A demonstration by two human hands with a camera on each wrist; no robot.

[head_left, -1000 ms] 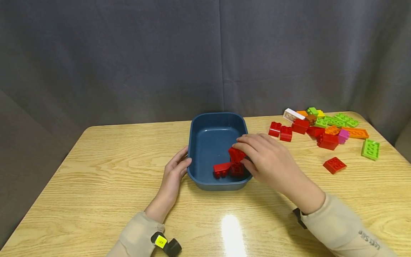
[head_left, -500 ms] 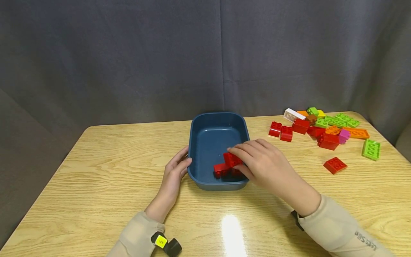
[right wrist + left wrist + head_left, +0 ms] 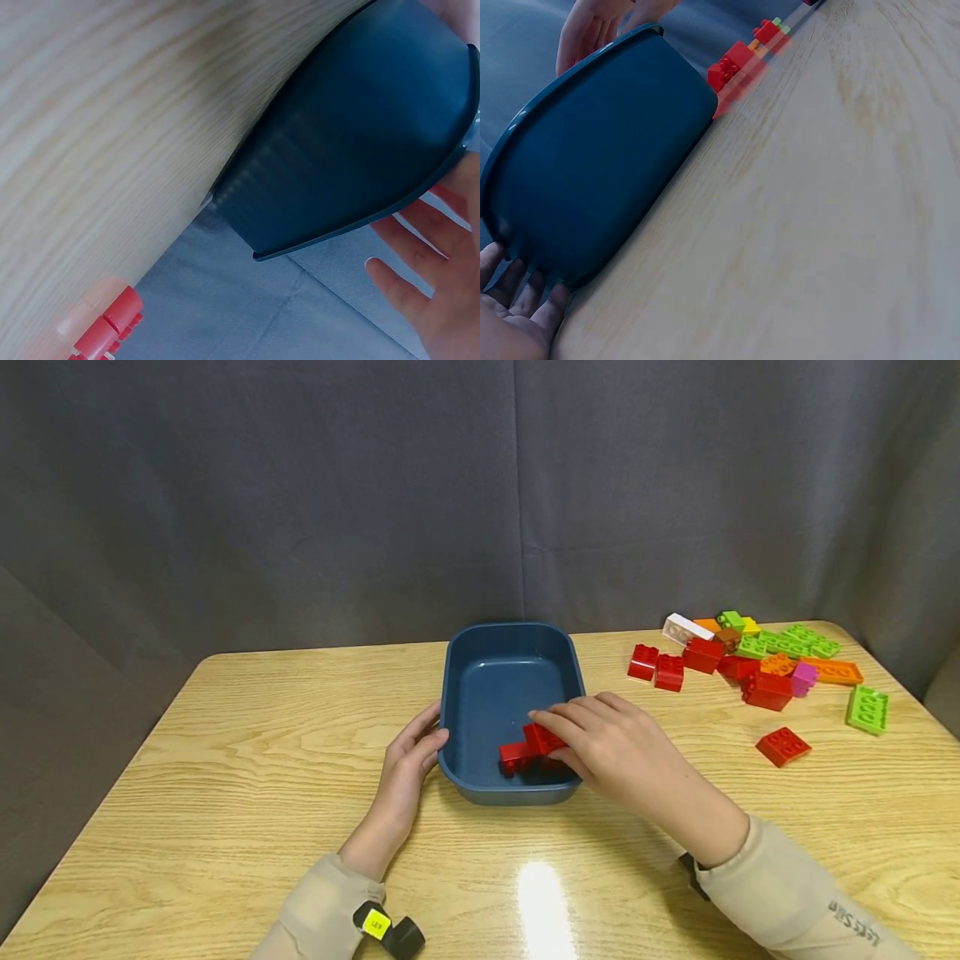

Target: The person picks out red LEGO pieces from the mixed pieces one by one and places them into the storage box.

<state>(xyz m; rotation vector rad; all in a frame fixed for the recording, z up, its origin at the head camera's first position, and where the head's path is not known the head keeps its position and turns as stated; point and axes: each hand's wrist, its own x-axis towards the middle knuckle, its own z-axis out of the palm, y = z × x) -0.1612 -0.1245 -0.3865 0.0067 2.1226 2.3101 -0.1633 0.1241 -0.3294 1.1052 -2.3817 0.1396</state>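
Observation:
A dark blue plastic bin [image 3: 491, 796] stands on the table. My left hand [image 3: 405, 768] rests against its left outer side, thumb tip at the rim; in the left wrist view its fingers [image 3: 531, 294] touch the outer wall. My right hand [image 3: 618, 747] reaches over the right rim and pinches a red toy building brick [image 3: 542, 739] low inside the bin, at the near right. Right beside that lies another red brick [image 3: 514, 758]; a further red one below is mostly hidden by the hand. In the right wrist view the bin wall [image 3: 337, 142] blocks the held brick.
At the right lies a spread of loose bricks: two small red ones [image 3: 642, 662], a white one [image 3: 686, 629], a pink one [image 3: 803, 678] and an orange plate [image 3: 834, 671]. Nearer are a red brick [image 3: 782, 747] and a green one [image 3: 867, 709]. A grey curtain [image 3: 375, 502] hangs behind.
My right hand has moved slightly down and left with the red brick, tilting it over the bricks in the bin. The left hand and the bin have stayed put.

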